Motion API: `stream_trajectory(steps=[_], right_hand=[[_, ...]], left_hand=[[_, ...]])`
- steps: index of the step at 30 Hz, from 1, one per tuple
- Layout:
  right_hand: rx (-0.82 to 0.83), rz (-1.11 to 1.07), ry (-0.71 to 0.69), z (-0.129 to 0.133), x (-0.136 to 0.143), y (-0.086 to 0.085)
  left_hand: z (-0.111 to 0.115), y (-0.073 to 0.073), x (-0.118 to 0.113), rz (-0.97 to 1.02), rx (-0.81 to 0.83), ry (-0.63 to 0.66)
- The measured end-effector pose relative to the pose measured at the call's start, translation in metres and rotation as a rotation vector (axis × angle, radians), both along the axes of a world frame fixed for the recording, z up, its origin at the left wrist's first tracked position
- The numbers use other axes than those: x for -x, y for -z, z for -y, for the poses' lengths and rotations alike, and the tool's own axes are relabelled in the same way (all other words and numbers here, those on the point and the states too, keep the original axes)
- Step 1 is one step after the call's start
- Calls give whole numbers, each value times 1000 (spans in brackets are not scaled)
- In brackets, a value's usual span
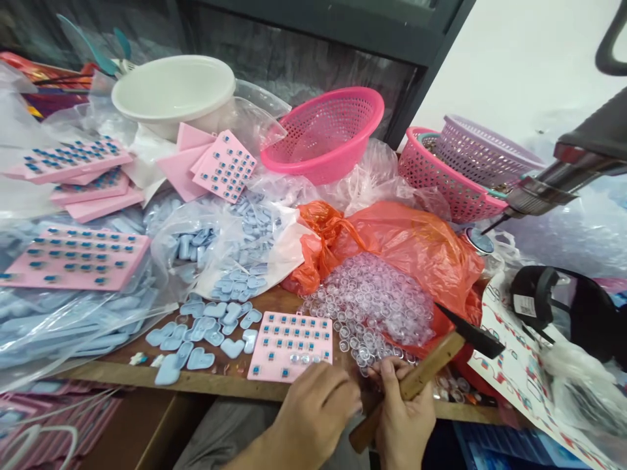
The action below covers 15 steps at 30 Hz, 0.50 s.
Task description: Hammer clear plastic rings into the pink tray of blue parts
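Observation:
My right hand is wrapped round the wooden handle of a hammer, whose dark head points up and right. Its thumb and fingertips are by the edge of a pile of small clear plastic rings. My left hand is closed, fingers curled together, just in front of a pink panel set with small blue switches. Several clear round caps sit in a row on that panel near my knuckles. Whatever the left fingertips hold is hidden. Loose light-blue plastic pieces lie left of the panel.
More pink panels with blue switches rest on bags at the left. A white basin, a pink basket and an orange plastic bag stand behind. From the right, a drill-like tool reaches in over the table.

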State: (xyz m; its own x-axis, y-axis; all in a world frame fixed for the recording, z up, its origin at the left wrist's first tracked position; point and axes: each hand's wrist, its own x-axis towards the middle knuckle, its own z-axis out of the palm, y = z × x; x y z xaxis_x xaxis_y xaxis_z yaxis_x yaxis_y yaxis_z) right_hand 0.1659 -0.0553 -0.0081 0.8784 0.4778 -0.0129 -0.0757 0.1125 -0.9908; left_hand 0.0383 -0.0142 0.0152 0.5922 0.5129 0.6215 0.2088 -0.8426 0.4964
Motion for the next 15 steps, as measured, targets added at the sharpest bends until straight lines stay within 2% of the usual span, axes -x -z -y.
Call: stream_trajectory(steps=[3, 7, 11, 13, 15], right_hand=[[13, 26, 20, 1, -3, 5], [19, 13, 25, 2, -5, 7], [16, 0, 7, 2, -5, 9], [7, 0, -9, 4, -4, 8], [-9, -1, -16, 9, -3, 6]], left_hand=[[7, 15, 6, -116, -154, 78], [12, 31, -2, -217, -246, 14], [13, 37, -14, -343, -219, -36], [14, 35, -16, -379, -186, -40], [13, 29, -14, -338, -77, 2]])
